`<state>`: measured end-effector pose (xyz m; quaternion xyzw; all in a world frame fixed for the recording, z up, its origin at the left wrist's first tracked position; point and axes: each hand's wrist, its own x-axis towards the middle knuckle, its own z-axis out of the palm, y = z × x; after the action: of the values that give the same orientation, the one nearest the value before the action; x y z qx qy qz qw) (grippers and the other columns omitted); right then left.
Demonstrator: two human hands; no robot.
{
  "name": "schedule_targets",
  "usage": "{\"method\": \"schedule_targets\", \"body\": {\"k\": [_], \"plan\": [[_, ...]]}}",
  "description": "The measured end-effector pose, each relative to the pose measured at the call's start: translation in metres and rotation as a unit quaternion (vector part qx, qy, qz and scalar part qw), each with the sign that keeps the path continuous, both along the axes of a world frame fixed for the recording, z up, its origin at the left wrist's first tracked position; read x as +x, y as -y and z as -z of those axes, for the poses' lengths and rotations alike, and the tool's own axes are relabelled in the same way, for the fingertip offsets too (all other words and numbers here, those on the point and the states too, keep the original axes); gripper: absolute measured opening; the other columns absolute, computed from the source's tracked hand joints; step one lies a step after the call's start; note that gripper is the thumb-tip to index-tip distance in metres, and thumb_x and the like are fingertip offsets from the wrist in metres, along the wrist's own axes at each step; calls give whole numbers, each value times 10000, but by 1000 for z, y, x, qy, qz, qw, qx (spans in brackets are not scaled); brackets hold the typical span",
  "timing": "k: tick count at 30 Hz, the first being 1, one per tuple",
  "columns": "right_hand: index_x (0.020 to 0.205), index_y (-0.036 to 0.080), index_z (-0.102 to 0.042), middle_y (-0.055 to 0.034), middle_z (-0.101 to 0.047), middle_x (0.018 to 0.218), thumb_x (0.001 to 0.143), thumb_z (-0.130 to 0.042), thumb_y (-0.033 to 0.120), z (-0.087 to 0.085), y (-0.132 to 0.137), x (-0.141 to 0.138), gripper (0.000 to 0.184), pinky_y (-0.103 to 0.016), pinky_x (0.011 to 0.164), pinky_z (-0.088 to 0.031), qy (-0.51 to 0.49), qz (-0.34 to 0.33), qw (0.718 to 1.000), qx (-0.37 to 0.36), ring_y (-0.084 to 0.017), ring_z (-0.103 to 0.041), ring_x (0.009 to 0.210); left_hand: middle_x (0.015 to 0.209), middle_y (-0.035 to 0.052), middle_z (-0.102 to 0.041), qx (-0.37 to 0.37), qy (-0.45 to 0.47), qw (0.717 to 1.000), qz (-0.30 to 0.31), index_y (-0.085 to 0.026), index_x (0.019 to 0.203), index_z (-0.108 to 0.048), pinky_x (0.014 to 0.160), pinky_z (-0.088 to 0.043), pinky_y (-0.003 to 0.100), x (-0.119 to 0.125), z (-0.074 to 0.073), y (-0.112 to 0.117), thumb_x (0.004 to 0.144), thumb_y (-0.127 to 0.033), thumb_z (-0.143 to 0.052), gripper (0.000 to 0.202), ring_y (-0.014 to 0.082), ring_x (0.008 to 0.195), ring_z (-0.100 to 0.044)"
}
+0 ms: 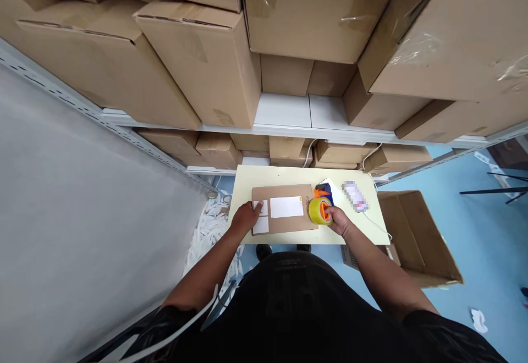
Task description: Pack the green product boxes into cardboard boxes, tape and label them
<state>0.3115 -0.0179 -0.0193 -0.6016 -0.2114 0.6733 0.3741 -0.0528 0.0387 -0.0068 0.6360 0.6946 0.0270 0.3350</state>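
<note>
A flat brown cardboard box (291, 227) lies on the pale table, with a large white label (286, 207) on top and smaller white labels towards its left end. My left hand (246, 217) grips that left end, thumb on top; its other fingers are partly hidden. At the box's right end, my right hand (339, 221) holds a tape dispenser (319, 210) by the side of its yellow roll. The dispenser's blue and orange head points away from me. Whether tape touches the box cannot be made out.
The table (272, 174) also carries a blurred phone-like object (355, 196) with a white cable. Behind it stands a shelf (284, 111) stacked with cardboard boxes. An open carton (412, 231) is on the right, a grey wall (82, 214) on the left, white paper scraps (208, 231) beside it.
</note>
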Motion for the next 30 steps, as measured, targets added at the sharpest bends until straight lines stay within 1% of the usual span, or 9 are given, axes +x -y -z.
{"method": "schedule_targets", "body": {"k": [3, 5, 6, 8, 11, 13, 16, 22, 30], "plan": [[965, 186, -669, -42, -744, 856, 550, -628, 264, -14, 11, 2, 424, -399, 780, -587, 104, 52, 992, 58, -260, -707, 805, 1349, 211, -627, 121, 5, 993, 10, -147, 1318, -597, 1017, -481, 445, 2, -18, 3, 973, -566, -506, 550, 367, 1299, -568], [1089, 195, -675, -35, -746, 943, 590, -636, 255, -31, 23, 4, 504, -413, 841, -578, 213, 45, 971, 100, -257, -699, 862, 1402, 181, -593, 193, 62, 978, 51, -169, 1346, -588, 1073, -456, 432, 14, -38, 1, 973, -531, -521, 525, 347, 1338, -530], [1171, 201, -666, -43, -746, 1023, 620, -631, 255, -41, 30, 4, 554, -430, 893, -567, 271, 30, 954, 123, -263, -696, 923, 1337, 149, -638, 184, 114, 973, 81, -190, 1283, -629, 1053, -473, 403, 25, -49, 0, 992, -529, -484, 470, 316, 1280, -574], [1312, 214, -619, -71, -712, 1207, 678, -616, 258, -60, 45, 1, 636, -465, 1010, -523, 383, -6, 906, 178, -282, -671, 1079, 1093, 93, -727, 73, 228, 961, 138, -208, 1106, -696, 907, -530, 354, 55, -70, -3, 1026, -576, -377, 494, 254, 1025, -678], [1404, 201, -557, -113, -649, 1321, 740, -604, 250, -81, 66, -8, 668, -499, 1097, -469, 511, -66, 819, 252, -309, -607, 1221, 894, 78, -738, -105, 349, 923, 121, -175, 1059, -694, 677, -522, 310, 107, -91, -1, 1025, -660, -250, 658, 189, 721, -668], [1432, 183, -524, -131, -643, 1289, 769, -588, 232, -86, 77, -13, 668, -510, 1092, -474, 557, -95, 777, 277, -320, -598, 1221, 823, 70, -724, -136, 384, 907, 102, -171, 958, -686, 627, -494, 289, 136, -96, 4, 1009, -626, -356, 564, 171, 670, -644], [1467, 168, -479, -144, -643, 1230, 803, -577, 210, -82, 91, -13, 672, -507, 1051, -504, 593, -100, 745, 288, -327, -607, 1177, 697, 31, -661, -123, 392, 909, 72, -182, 814, -642, 593, -455, 267, 164, -92, 16, 955, -507, -540, 369, 149, 618, -601], [1476, 171, -476, -162, -642, 1202, 856, -637, 276, -62, 113, 9, 649, -498, 985, -535, 608, -106, 731, 293, -343, -613, 1117, 585, -25, -519, -192, 400, 896, -3, -193, 804, -592, 482, -316, 238, 193, -77, 38, 916, -628, -572, 450, 104, 487, -452], [1466, 183, -481, -145, -651, 1215, 772, -596, 143, -32, 142, 35, 704, -484, 1012, -527, 537, -70, 792, 284, -326, -615, 1142, 618, -40, -519, -229, 383, 894, -46, -197, 805, -547, 515, -351, 212, 228, -58, 69, 899, -443, -620, 273, 88, 510, -457]]}}
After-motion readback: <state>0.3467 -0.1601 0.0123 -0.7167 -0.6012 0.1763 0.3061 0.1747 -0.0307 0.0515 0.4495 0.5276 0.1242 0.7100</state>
